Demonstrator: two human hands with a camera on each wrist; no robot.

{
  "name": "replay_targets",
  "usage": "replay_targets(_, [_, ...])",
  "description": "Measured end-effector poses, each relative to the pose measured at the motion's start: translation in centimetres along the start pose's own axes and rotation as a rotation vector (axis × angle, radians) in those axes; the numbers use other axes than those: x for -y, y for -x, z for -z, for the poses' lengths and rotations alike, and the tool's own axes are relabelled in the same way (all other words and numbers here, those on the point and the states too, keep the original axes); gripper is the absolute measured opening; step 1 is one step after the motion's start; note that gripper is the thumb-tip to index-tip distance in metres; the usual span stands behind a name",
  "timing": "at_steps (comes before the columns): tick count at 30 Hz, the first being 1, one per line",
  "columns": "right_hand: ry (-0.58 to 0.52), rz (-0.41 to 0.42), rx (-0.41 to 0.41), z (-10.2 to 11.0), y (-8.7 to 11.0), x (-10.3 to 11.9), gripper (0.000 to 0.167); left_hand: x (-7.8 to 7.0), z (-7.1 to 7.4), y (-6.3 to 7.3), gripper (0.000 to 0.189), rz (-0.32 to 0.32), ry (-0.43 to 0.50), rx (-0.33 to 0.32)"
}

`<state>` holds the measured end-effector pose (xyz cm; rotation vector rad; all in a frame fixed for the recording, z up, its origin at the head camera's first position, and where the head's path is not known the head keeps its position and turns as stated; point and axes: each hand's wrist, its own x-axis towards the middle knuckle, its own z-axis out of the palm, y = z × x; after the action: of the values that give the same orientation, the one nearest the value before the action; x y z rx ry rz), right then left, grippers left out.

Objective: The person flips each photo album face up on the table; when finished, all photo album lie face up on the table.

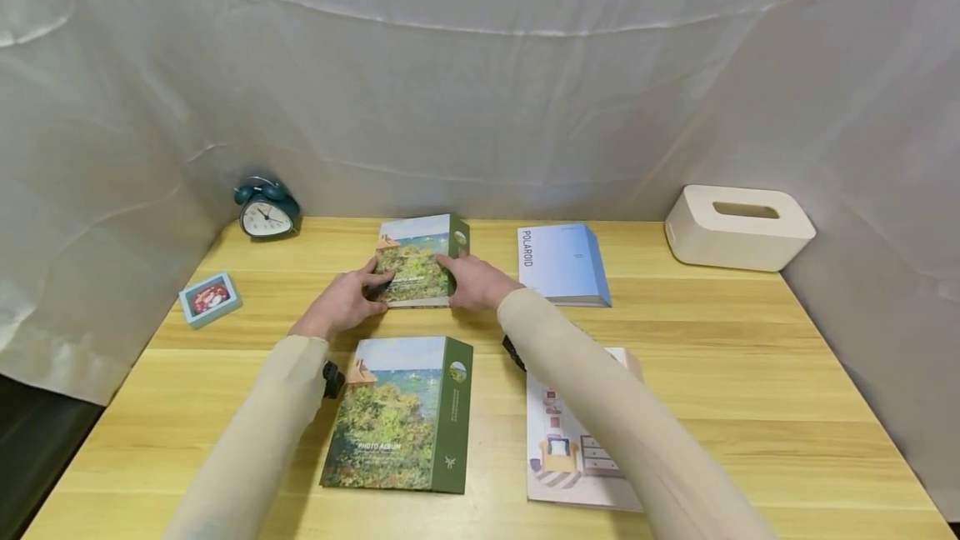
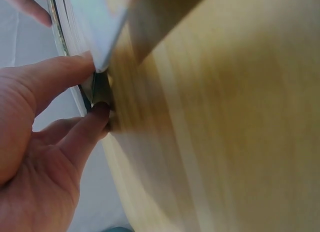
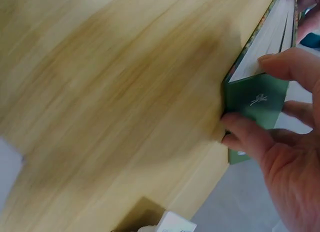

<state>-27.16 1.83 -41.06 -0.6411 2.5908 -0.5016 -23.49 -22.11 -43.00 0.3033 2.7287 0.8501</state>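
A photo album (image 1: pixel 416 252) with a garden-and-sea painting on its cover and a green spine lies at the back of the table. My left hand (image 1: pixel 341 298) grips its left side, thumb on the near edge; the left wrist view shows thumb and fingers pinching a corner. On the spine side, my right hand (image 1: pixel 477 283) holds the album. In the right wrist view its thumb lies at the white page edges and its fingers touch the green spine (image 3: pixel 257 99). A larger matching photo album (image 1: pixel 397 415) lies flat nearer me, between my forearms.
Right of the held album lies a blue POLAROID album (image 1: pixel 558 261). My right forearm partly covers a pale album with a room drawing (image 1: pixel 555 448). A white tissue box (image 1: pixel 738 227) stands back right; a teal alarm clock (image 1: pixel 266 211) and small framed picture (image 1: pixel 210 298) sit left.
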Motion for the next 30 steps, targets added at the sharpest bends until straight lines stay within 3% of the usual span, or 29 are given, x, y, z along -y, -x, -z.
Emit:
replay_targets(9, [-0.061, 0.020, -0.015, 0.3, 0.4, -0.7, 0.083, -0.1, -0.3, 0.0, 0.066, -0.033, -0.009, -0.005])
replay_targets(18, [-0.116, 0.019, -0.053, 0.5, 0.7, -0.7, 0.081, -0.5, -0.3, 0.1, 0.064, -0.082, -0.075, -0.005])
replay_targets(25, [-0.051, 0.062, -0.108, 0.5, 0.9, -0.5, 0.074, -0.9, -0.7, 0.1, 0.073, -0.172, -0.166, -0.018])
replay_targets(30, [-0.063, 0.062, -0.130, 0.6, 1.0, -0.4, 0.072, -1.3, -0.9, 0.0, 0.079, -0.236, -0.238, 0.003])
